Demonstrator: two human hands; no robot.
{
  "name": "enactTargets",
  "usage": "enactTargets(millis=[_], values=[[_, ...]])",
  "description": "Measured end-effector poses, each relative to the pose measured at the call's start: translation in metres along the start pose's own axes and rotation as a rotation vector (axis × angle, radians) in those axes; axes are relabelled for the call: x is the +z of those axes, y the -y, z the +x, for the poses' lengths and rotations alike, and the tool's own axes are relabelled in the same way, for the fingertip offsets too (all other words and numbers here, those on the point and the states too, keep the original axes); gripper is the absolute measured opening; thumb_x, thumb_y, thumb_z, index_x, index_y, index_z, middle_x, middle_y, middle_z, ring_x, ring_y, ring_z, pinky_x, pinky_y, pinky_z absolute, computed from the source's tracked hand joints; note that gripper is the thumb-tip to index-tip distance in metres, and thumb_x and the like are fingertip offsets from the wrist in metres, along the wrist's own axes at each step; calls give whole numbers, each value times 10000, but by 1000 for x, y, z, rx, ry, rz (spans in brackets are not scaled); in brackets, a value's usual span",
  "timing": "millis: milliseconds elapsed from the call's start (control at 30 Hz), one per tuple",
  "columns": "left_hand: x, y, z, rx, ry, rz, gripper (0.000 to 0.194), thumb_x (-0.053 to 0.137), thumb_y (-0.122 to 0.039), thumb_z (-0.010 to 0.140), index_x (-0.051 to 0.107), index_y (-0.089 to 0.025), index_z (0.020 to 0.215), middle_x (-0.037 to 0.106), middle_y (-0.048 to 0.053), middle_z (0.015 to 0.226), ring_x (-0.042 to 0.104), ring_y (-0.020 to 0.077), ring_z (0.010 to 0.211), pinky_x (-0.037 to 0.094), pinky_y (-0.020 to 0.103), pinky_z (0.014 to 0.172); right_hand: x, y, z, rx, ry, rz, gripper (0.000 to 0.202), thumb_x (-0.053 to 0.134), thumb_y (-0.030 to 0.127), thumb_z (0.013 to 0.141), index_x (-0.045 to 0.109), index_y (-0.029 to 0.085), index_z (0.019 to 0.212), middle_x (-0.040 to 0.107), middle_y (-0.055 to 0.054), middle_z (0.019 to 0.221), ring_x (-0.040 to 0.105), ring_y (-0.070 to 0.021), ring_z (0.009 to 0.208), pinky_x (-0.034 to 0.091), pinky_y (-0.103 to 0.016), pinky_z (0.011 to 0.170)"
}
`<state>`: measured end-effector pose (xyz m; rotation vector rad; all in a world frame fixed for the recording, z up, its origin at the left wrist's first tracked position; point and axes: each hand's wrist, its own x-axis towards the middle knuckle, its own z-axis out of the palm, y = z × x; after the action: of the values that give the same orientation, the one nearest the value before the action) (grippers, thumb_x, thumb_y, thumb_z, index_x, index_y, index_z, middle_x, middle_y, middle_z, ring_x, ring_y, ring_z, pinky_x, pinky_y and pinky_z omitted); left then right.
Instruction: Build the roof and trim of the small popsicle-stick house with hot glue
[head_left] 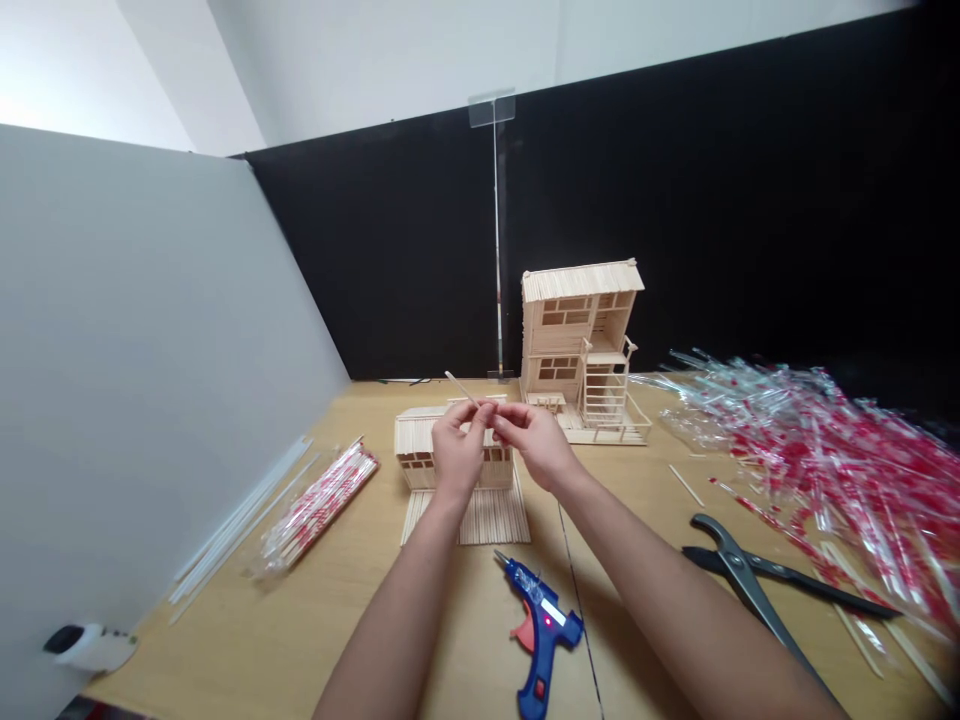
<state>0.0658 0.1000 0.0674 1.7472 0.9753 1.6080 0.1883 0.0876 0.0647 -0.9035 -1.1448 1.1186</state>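
Note:
Both hands meet above a small stick-built house (pixel 417 436). My left hand (pixel 459 445) is closed in a pinch on a thin wooden stick (pixel 459 386), whose far end points up and left. Against the near end of the same stick, the fingertips of my right hand (pixel 536 440) are pinched together, touching the left fingertips. The small house has a slatted roof and a slatted floor (pixel 480 520); my hands hide part of its roof and front. A blue glue gun (pixel 541 625) with an orange trigger lies nearer to me, its red light lit.
A two-storey stick house (pixel 581 350) stands behind to the right. Wrapped chopsticks (pixel 319 505) and white glue sticks (pixel 232 530) lie left. On the right are a heap of plastic wrappers (pixel 817 450), large cutters (pixel 750 575) and loose sticks (pixel 686 485). Dark and grey panels border the table.

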Motion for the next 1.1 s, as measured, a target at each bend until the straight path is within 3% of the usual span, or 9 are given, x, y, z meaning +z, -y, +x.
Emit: enactTargets(millis=[133,200,367,533,700,833,1100], values=[[-16,3,4,311,56,568,174,592,-304,921,741,-215,939,727,55,867,606,203,825,434,338,781,-13,26,-9,-172,-25,-205,415,778,378,695,678,182,1047,709,-46,828,647,-168,743,535,-303,691],[-23,7,7,397,86,757,162,598,-295,916,743,-224,942,717,55,838,582,212,802,410,342,751,-19,35,-12,-204,-50,-256,356,764,379,723,684,176,1005,712,-48,783,663,-178,710,546,-310,669],[-27,17,12,462,101,832,156,603,-278,912,740,-236,972,713,56,847,586,217,814,416,345,755,-27,26,-5,-214,-127,-393,216,713,355,779,729,152,849,712,-60,692,677,-188,624,539,-306,606],[-45,33,16,262,-67,681,219,605,-279,905,715,-213,1082,704,80,1077,640,217,958,469,348,859,-37,3,15,-183,-201,-363,239,740,374,729,747,146,801,706,-60,651,654,-191,600,513,-301,577],[-63,43,20,58,-128,715,164,600,-268,885,752,-210,904,749,58,959,671,231,935,472,363,892,-43,-13,31,-241,-245,-398,213,746,356,715,770,155,783,729,-73,711,646,-204,656,497,-312,616],[-60,43,24,-7,-123,707,158,623,-282,860,761,-217,900,763,55,949,684,234,921,473,377,913,-38,-21,40,-320,-240,-427,173,737,326,735,777,164,784,735,-74,766,635,-194,676,490,-309,636],[-47,48,31,-196,-101,383,172,657,-275,828,762,-169,913,772,70,877,718,196,819,539,281,769,-34,-29,48,-385,-233,-463,128,746,297,738,779,175,761,688,-55,745,576,-166,648,451,-292,610]])
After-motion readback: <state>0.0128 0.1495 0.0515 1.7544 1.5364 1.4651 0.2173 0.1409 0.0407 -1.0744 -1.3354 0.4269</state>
